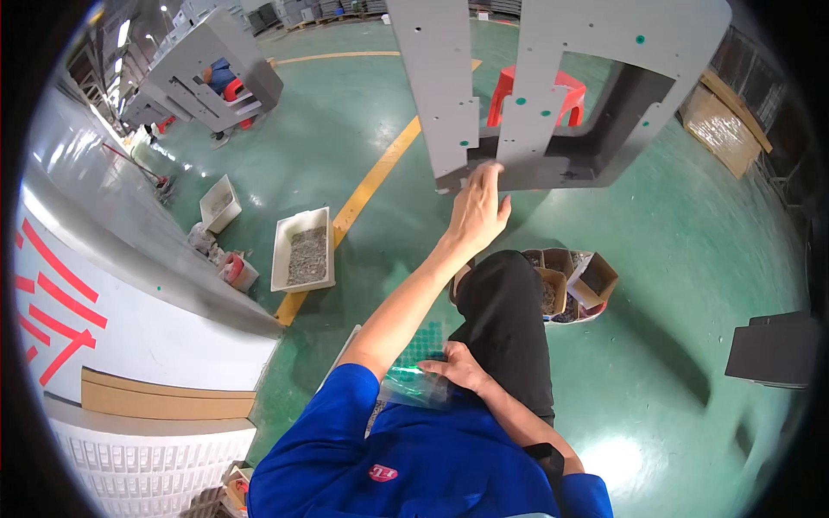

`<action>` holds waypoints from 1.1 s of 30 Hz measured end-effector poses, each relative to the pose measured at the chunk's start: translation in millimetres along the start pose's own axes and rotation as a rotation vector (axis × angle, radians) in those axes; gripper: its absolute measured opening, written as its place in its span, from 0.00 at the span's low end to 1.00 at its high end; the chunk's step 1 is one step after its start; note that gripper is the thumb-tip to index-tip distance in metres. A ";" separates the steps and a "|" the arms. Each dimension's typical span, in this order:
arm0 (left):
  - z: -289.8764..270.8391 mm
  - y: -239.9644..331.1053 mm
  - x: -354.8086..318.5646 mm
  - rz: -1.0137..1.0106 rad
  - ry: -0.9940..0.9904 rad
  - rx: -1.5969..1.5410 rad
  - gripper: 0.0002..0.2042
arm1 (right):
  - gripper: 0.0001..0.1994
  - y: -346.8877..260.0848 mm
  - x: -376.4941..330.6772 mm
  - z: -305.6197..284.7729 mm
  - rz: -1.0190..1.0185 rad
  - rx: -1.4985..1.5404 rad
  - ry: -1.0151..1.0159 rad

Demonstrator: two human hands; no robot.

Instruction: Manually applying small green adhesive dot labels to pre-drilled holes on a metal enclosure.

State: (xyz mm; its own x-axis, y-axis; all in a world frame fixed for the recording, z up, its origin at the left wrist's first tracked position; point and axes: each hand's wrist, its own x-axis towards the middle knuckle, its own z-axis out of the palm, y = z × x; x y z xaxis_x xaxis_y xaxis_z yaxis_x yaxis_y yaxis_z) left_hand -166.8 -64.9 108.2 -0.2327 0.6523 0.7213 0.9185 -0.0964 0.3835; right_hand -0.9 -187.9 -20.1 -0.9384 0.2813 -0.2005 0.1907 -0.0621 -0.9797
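My left hand reaches up to the lower part of a grey sheet-metal cabinet frame. Its fingertips meet the metal, bent, with the thumb standing apart; nothing shows in the hand, though the tips are partly hidden. Several round green dots are on the frame, around its openings and small holes. Low by my lap, my right hand pinches a clear plastic sheet between thumb and fingers. Rows of green dot stickers cover its upper part, and light glints off the film.
A red stool stands behind the frame. Right of my knee is a tub with cardboard boxes of small parts. A white bin of small metal parts sits left, near a yellow floor line. Another grey cabinet stands far left, a person beyond it.
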 end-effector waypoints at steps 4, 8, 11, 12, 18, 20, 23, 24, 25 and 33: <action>-23.7 33.5 16.4 0.080 0.231 0.055 0.37 | 0.12 15.9 4.8 2.6 -0.012 0.063 0.021; -29.3 34.6 33.2 -0.056 0.297 -0.170 0.42 | 0.12 14.7 3.5 1.4 0.009 0.061 0.021; -38.3 29.9 56.3 -0.159 0.421 -0.183 0.40 | 0.12 9.2 2.7 1.9 0.005 0.022 0.022; -40.3 23.2 65.4 -0.194 0.458 -0.148 0.37 | 0.12 8.9 2.9 1.7 0.000 -0.008 0.027; -55.5 1.7 93.5 -0.460 0.525 0.106 0.23 | 0.12 16.7 5.8 1.3 -0.076 -0.008 0.032; -51.9 -12.8 101.0 -0.478 0.590 0.106 0.24 | 0.12 18.6 6.0 2.1 -0.062 0.045 0.022; -55.2 -15.4 108.3 -0.551 0.516 0.127 0.25 | 0.12 8.7 2.9 1.1 -0.016 0.071 0.008; -54.7 -15.0 110.1 -0.547 0.539 0.118 0.26 | 0.12 10.0 3.7 1.0 -0.035 0.047 0.009; -54.3 -14.2 111.3 -0.552 0.550 0.134 0.28 | 0.12 10.7 4.3 1.1 -0.054 0.022 0.009; -39.6 -4.1 107.9 -0.426 0.585 0.078 0.31 | 0.12 24.7 7.6 2.9 -0.054 0.022 0.031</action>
State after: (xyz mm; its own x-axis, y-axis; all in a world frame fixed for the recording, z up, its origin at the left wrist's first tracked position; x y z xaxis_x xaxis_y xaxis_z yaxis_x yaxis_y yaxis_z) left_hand -208.2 -23.9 207.3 -0.6878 0.1102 0.7175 0.7253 0.1448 0.6731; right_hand -4.1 -190.1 -45.8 -0.9377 0.3144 -0.1480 0.1335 -0.0672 -0.9888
